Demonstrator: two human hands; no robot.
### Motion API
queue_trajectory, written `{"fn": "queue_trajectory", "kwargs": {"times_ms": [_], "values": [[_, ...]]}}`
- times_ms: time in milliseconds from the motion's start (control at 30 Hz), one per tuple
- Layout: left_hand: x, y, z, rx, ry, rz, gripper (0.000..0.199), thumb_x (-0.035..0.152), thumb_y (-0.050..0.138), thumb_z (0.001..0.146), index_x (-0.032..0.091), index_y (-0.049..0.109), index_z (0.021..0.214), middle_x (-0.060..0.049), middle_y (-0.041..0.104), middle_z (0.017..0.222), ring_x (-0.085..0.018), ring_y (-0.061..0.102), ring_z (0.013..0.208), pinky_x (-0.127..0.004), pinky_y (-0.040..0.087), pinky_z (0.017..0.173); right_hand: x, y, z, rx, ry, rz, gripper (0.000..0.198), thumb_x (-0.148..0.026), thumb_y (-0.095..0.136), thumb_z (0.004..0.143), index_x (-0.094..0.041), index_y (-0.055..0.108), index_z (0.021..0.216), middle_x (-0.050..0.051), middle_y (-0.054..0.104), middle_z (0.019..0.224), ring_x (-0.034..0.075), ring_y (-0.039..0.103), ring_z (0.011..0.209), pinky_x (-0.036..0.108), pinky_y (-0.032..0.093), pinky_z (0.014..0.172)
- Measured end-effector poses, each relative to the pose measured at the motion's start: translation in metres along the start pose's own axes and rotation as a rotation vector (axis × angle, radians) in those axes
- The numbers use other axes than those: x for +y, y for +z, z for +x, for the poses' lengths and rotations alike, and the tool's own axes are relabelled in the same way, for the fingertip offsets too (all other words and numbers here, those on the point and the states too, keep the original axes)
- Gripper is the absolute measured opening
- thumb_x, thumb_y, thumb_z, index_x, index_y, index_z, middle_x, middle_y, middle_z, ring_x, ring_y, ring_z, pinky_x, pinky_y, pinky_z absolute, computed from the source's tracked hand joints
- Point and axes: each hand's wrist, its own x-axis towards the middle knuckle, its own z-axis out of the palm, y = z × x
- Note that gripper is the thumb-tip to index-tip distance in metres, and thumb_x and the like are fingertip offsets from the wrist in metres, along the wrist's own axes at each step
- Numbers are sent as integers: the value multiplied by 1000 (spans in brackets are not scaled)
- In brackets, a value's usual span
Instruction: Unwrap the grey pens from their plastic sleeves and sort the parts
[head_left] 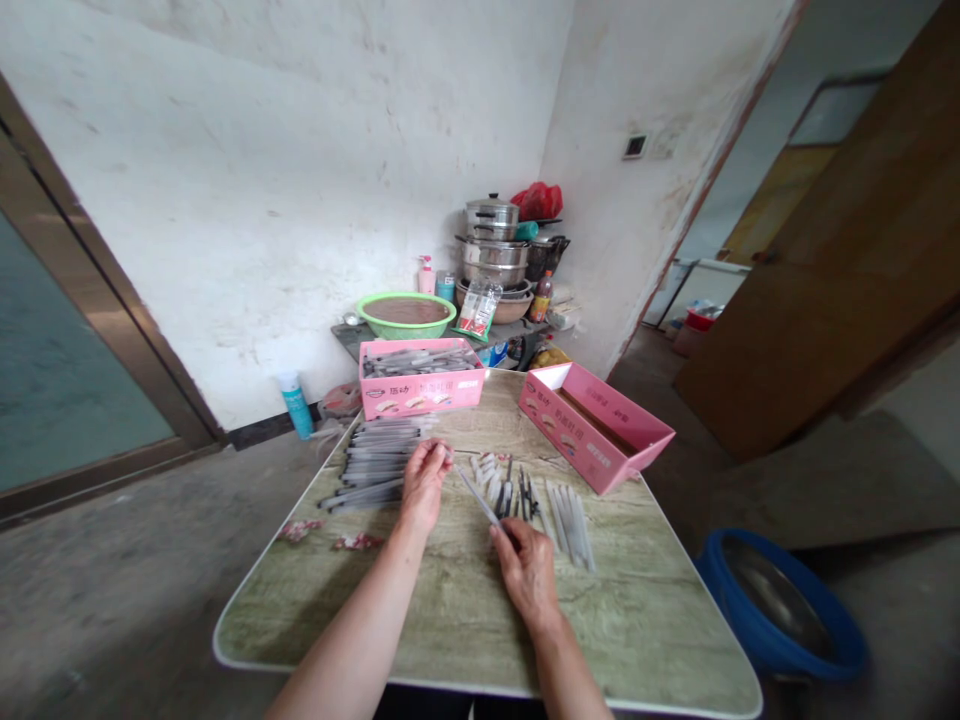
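Note:
My right hand (529, 572) pinches the near end of a thin translucent pen barrel (478, 495), which slants up and left. At its far end, my left hand (424, 487) is closed, fingertips pressed together on a small pale piece I cannot make out. Grey-white pens (379, 455) lie in a row left of that hand. Between and beyond my hands is a small group of short white pieces (489, 474). Slim black pen parts (527, 492) lie just beyond my right hand, with several clear barrels (571, 525) to their right.
On the table (442, 610), a pink box (422, 392) full of pens stands at the back left. Another pink box (596, 425), brown bottom showing, sits back right. Behind are a green basin (406, 328) and stacked steamer pots (493, 250). A blue tub (784, 600) stands right.

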Motion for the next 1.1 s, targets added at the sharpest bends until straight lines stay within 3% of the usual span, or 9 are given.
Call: {"fn": "queue_trajectory", "kwargs": {"times_ms": [567, 933, 1100], "values": [[-8, 2, -6, -93, -71, 151, 36, 41, 75, 66, 16, 61, 86, 1, 60, 68, -7, 50, 54, -19, 37, 52, -1, 2, 1, 22, 19, 2, 36, -39, 45, 91, -17, 58, 66, 0, 52, 55, 13, 47, 51, 23, 31, 51], [-12, 2, -8, -73, -106, 105, 30, 36, 76, 67, 15, 57, 77, 3, 59, 64, -5, 48, 51, -17, 34, 49, 4, 6, 0, 46, -11, -80, 38, -38, 36, 96, -20, 52, 67, 0, 51, 56, 15, 49, 51, 25, 31, 53], [-8, 3, -9, -127, -117, 104, 29, 34, 76, 68, 15, 57, 79, 3, 57, 65, -5, 49, 52, -16, 34, 49, 6, 5, -2, 27, -10, -41, 41, -40, 34, 96, -20, 47, 62, -2, 47, 53, 13, 46, 50, 24, 29, 52]]}}
